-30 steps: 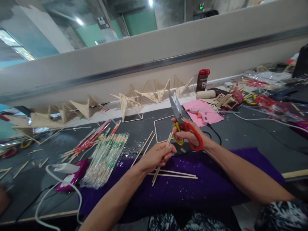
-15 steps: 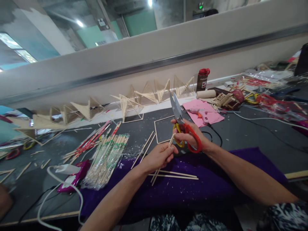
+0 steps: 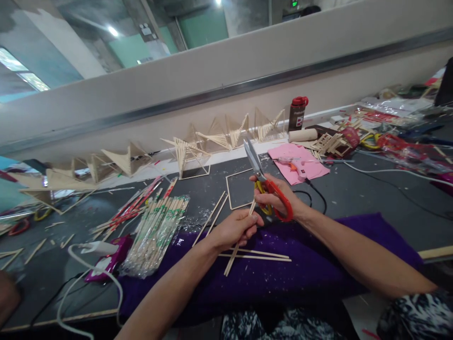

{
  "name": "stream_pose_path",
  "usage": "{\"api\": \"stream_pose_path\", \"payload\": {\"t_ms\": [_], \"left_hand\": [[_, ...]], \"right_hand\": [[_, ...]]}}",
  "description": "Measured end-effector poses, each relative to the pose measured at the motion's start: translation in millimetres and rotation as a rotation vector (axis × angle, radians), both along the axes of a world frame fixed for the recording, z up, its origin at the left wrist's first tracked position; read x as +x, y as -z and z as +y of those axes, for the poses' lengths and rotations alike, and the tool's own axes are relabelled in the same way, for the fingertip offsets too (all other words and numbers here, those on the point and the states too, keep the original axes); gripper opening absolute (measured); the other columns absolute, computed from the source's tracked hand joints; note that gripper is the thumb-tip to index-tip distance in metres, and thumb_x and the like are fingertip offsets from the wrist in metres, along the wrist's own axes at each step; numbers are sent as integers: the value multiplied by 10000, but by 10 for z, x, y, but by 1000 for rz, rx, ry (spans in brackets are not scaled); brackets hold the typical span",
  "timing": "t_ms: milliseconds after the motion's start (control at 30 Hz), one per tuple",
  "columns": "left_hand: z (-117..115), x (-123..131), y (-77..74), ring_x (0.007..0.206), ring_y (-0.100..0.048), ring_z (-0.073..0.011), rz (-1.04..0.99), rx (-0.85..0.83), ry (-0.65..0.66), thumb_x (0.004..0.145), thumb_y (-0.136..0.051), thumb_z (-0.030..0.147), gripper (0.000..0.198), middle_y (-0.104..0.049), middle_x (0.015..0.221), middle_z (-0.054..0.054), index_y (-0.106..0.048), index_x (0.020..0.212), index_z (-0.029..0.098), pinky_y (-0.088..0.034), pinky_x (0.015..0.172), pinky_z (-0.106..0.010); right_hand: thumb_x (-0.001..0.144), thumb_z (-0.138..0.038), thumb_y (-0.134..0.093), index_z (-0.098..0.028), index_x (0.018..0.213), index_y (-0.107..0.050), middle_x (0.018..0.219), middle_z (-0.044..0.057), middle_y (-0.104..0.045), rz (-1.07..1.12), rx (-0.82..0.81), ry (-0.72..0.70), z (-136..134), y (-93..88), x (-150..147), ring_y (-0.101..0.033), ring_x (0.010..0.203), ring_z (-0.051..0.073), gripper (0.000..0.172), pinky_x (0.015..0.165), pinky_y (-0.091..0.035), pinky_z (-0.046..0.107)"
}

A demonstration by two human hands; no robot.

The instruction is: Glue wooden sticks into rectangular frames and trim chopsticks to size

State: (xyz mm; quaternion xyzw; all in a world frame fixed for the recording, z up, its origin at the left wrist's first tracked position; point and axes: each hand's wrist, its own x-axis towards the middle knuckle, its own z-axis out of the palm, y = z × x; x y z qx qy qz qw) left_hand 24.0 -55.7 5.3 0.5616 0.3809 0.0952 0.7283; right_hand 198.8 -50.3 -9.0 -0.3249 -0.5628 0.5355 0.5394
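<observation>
My left hand (image 3: 236,229) pinches two thin wooden sticks (image 3: 231,262), whose lower ends stick out below it over the purple cloth (image 3: 269,283). My right hand (image 3: 279,196) is closed around scissors (image 3: 286,208) with red and yellow handles, the blades pointing up and to the left. The fingers of both hands meet near the sticks' upper ends. Two more sticks (image 3: 264,257) lie across the cloth, and another pair (image 3: 213,219) rests left of a square stick frame (image 3: 229,193) on the dark table (image 3: 361,198).
Bagged sticks (image 3: 159,231) and a magenta power strip (image 3: 118,252) lie left. Stick models (image 3: 182,153) line the wall. A glue gun (image 3: 299,169) rests on pink cloth (image 3: 318,165), near a bottle (image 3: 297,115). Part of another person (image 3: 7,288) shows far left.
The scissors have tilted further left and moved slightly left with my right hand. The lower ends of the held sticks have come closer together.
</observation>
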Motion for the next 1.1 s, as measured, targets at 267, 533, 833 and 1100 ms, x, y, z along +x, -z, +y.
{"api": "stream_pose_path", "payload": {"t_ms": [267, 533, 833, 1100], "left_hand": [[6, 43, 62, 358, -372, -37, -96, -88, 31, 831, -477, 332, 220, -449, 514, 57, -552, 873, 130, -348, 350, -161], [133, 95, 99, 423, -504, -66, -167, -70, -69, 867, -433, 337, 280, -558, 575, -4, -575, 902, 98, -446, 420, -193], [93, 92, 150, 445, -514, -61, -169, -95, -82, 888, -395, 339, 298, -568, 585, -17, -567, 860, 98, -422, 430, -172], [-37, -10, -77, 372, -248, -27, -120, 201, -117, 878, -384, 409, 302, -341, 491, 76, -528, 806, 154, -189, 359, -150]], "right_hand": [[706, -176, -575, -212, 1155, -468, 662, -46, -508, -40, -27, -11, 18, 67, 37, -469, 517, 86, 462, 498, -392, 239], [719, -230, -603, -239, 1152, -486, 733, -20, -532, -101, -46, 1, 23, 83, 56, -508, 571, 99, 449, 530, -421, 253], [720, -255, -622, -237, 1162, -494, 730, -7, -530, -167, -25, -16, 8, 130, 61, -495, 550, 106, 460, 501, -415, 260], [732, -368, -630, -221, 1181, -474, 799, 7, -544, -277, 82, 37, -89, -24, 21, -510, 626, 115, 498, 555, -422, 253]]}}
